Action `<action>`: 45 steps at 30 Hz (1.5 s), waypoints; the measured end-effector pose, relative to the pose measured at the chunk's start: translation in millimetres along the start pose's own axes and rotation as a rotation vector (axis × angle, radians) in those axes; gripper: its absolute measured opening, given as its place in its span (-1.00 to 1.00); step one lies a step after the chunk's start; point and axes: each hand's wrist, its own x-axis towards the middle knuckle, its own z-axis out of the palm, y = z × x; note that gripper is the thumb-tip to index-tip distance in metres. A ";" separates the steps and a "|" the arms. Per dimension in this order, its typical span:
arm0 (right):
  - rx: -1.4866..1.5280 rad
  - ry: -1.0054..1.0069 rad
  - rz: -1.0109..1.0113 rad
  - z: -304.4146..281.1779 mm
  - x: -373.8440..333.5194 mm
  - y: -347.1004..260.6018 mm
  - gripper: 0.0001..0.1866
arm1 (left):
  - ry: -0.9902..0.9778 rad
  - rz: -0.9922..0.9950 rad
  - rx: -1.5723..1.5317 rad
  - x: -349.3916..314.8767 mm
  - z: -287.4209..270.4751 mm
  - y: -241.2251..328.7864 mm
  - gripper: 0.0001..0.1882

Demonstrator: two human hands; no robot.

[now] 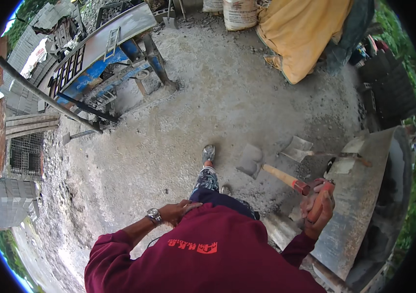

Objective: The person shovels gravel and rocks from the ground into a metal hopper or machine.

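My right hand (318, 207) is closed around the red handle (326, 187) of a shovel. The tool's pale wooden shaft (279, 174) slopes down and away, and its grey blade (251, 161) is at the ground ahead of my right side. My left hand (181, 211), with a watch on the wrist, lies against my waist at the hem of my maroon top, fingers flat and holding nothing. Beyond the held blade lies a second shovel (297, 148); its shaft runs right toward a large curved metal sheet (359, 205).
At the far left stands a blue metal workbench (88, 78) with a long bar (47, 95) jutting toward me. Sacks (240, 13) and an orange tarp (303, 34) are at the back. Stacked grey blocks (10, 200) stand at left. Rough concrete ground (169, 141) lies between.
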 end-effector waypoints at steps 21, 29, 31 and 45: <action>-0.229 -0.421 0.233 259.5 398.7 99.4 -0.64 | 0.182 -0.034 -0.178 56.8 -298.4 -98.9 0.02; -0.317 -0.549 0.285 343.1 498.5 88.6 -0.54 | 0.251 -0.026 -0.260 96.7 -385.9 -124.5 -0.06; -0.286 -0.558 0.304 360.9 524.4 89.3 -0.51 | 0.243 -0.072 -0.287 110.0 -412.3 -137.6 -0.06; -0.101 -0.307 0.422 446.4 817.0 97.1 -0.55 | 0.294 -0.170 -0.249 238.2 -654.4 -198.5 -0.21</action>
